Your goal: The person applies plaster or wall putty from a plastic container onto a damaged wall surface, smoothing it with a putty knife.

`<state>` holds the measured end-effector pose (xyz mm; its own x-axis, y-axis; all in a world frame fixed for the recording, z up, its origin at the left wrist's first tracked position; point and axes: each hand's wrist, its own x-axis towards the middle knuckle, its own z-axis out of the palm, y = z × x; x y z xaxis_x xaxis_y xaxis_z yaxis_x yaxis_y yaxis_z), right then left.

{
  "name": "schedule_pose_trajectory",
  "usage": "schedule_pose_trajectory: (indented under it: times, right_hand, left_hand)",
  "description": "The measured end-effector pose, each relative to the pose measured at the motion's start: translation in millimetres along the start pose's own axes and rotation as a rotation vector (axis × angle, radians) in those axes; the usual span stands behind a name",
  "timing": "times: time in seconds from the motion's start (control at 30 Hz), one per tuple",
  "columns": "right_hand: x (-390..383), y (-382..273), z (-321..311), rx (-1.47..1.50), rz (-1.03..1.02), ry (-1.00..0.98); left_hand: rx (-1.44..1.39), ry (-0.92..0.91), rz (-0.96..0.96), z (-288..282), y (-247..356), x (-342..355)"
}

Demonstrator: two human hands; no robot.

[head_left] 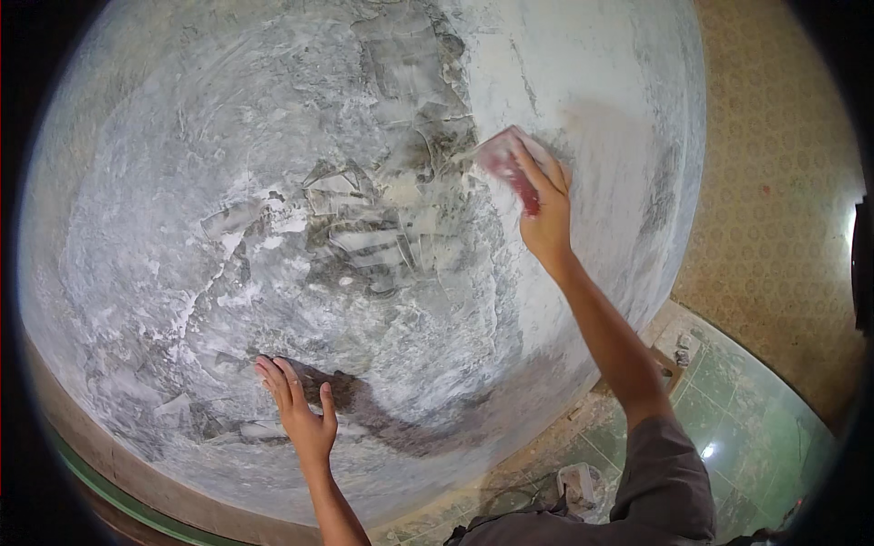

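Observation:
My right hand [544, 214] grips a flat, reddish, pale-dusted pad [503, 156], blurred, against a large wall [164, 227] of mottled grey and white plaster. The pad is at the boundary between a rough dark grey patch [401, 109] and a smoother pale band [592, 73] on the right. Lower down, my left hand [300, 409] is open, fingers spread at the wall's surface, casting a shadow.
At the right is a tan patterned surface [765, 182]. Below it lie green floor tiles [719, 409] with dust, small debris and a pale container [575, 482]. A green strip [109, 487] runs along the lower left.

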<state>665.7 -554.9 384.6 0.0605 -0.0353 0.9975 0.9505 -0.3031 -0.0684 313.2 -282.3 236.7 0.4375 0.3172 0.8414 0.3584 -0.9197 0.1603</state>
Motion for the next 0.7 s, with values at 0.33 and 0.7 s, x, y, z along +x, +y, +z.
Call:
schedule_pose_trajectory:
  times: [0.33,0.7]
  right_hand:
    - [-5.2,-63.9,-14.7,0.618,0.581,-0.267]
    - [24.9,-50.3,10.8,0.008,0.022,-0.143]
  left_hand:
    - [-0.024,-0.026,0.006,-5.0,5.1,-0.1]
    - [-0.004,-0.021,0.011,-5.4,4.2,1.1]
